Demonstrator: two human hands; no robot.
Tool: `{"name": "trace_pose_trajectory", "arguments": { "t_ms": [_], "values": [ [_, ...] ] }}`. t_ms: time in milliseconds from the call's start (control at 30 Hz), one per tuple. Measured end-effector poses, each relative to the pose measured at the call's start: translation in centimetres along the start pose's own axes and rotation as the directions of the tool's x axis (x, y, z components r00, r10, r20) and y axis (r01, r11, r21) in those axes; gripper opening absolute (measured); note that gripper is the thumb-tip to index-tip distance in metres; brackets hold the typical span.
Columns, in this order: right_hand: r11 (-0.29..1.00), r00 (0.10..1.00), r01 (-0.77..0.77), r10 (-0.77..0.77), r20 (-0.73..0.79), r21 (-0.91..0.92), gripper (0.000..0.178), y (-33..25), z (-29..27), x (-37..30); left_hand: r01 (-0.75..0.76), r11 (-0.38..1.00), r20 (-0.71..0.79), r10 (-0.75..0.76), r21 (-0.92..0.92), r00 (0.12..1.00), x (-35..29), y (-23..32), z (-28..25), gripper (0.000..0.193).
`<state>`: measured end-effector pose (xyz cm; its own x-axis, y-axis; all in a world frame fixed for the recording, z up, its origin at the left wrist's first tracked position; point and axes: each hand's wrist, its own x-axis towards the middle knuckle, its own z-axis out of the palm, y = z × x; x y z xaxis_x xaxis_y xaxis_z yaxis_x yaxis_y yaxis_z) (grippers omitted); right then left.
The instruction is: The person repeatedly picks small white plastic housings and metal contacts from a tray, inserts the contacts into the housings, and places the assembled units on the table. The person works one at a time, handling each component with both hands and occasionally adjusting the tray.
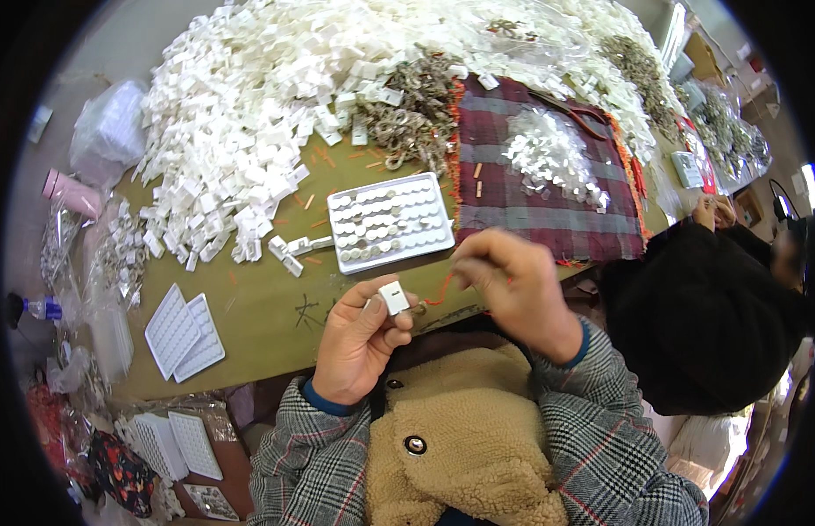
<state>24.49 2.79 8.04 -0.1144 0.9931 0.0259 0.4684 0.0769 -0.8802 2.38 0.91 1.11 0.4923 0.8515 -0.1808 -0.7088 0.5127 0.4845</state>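
My left hand [350, 342] is closed on a small white plastic case [394, 298] with a dark slot in its face, pinched between thumb and fingers. From the right side of the case a thin orange cord [440, 291] curves up to my right hand [517, 285]. The right fingers are pressed together on the cord's upper end and slightly blurred. Just beyond both hands, a white tray [339, 230] lies on the table with rows of round silvery discs in its wells. A few loose white cases [289, 259] touch or lie near its left side.
A large heap of white cases [249, 114] covers the table's far part. Tangled grey-brown cords [416, 110] lie beside a plaid cloth [486, 210] bearing clear small pieces and scissors [576, 112]. Two white trays [184, 333] overlap at left. A person in black [705, 324] works at right.
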Motion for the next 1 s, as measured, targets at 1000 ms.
{"name": "trace_pose_trajectory", "arguments": {
  "t_ms": [1000],
  "values": [
    [0.931,0.945,0.322,-0.326,-0.003,0.174,0.018,2.0,4.5,-1.7,-0.046,0.999,-0.103,0.045,-0.003,0.994,-1.1,-0.7,1.2,0.026]
  ]
}}
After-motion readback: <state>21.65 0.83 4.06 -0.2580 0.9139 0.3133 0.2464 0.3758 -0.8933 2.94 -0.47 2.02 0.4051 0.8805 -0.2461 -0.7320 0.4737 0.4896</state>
